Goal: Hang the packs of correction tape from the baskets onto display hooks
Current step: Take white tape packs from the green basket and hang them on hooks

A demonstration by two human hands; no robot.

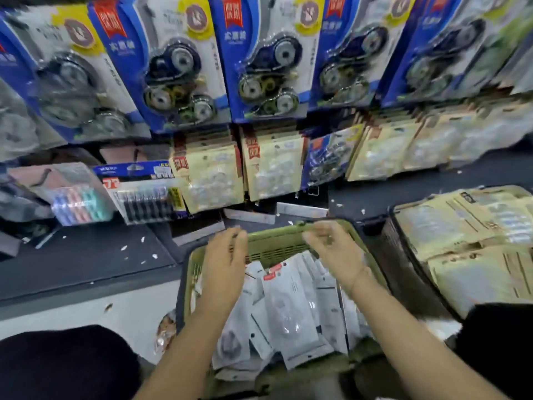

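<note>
two hands: left hand point(227, 264), right hand point(331, 249); two baskets: green basket point(274, 246), dark basket point(409, 272).

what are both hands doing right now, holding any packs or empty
Left hand: open, fingers relaxed above the green basket, holding nothing.
Right hand: fingers curled, too blurred to tell whether they pinch anything.

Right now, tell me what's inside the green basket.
The green basket holds a loose heap of white correction tape packs. Its floor and any lower packs are covered by the heap.
</note>
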